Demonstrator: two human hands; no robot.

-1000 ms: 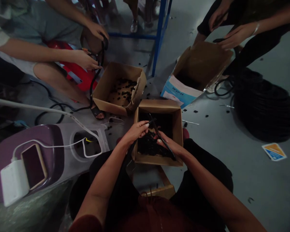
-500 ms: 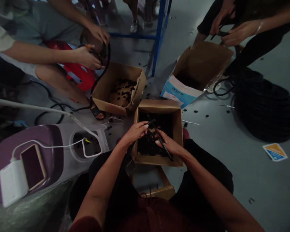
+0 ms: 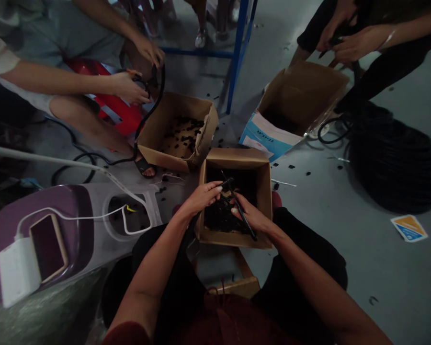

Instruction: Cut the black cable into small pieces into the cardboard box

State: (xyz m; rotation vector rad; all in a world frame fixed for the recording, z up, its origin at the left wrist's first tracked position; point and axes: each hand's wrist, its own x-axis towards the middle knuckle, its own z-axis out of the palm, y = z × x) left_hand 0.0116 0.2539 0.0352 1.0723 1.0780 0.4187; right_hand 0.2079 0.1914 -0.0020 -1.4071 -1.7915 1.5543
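Cable (image 3: 225, 183): thin, black, glossy, its end pinched by left hand (image 3: 201, 196).
Right hand (image 3: 252, 216): gripping a slim black tool (image 3: 242, 213).
Box (image 3: 264, 191): brown cardboard, beneath both hands.

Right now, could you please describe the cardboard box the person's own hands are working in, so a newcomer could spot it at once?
Start at the blue metal frame rising from the grey floor and come toward the camera. Three open cardboard boxes stand there; the nearest box is the one. Unlike the other two, it sits between the wearer's knees, with the left hand and right hand over its black contents.

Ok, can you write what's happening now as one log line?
left hand: holds cable | right hand: holds tool | both over box of black bits
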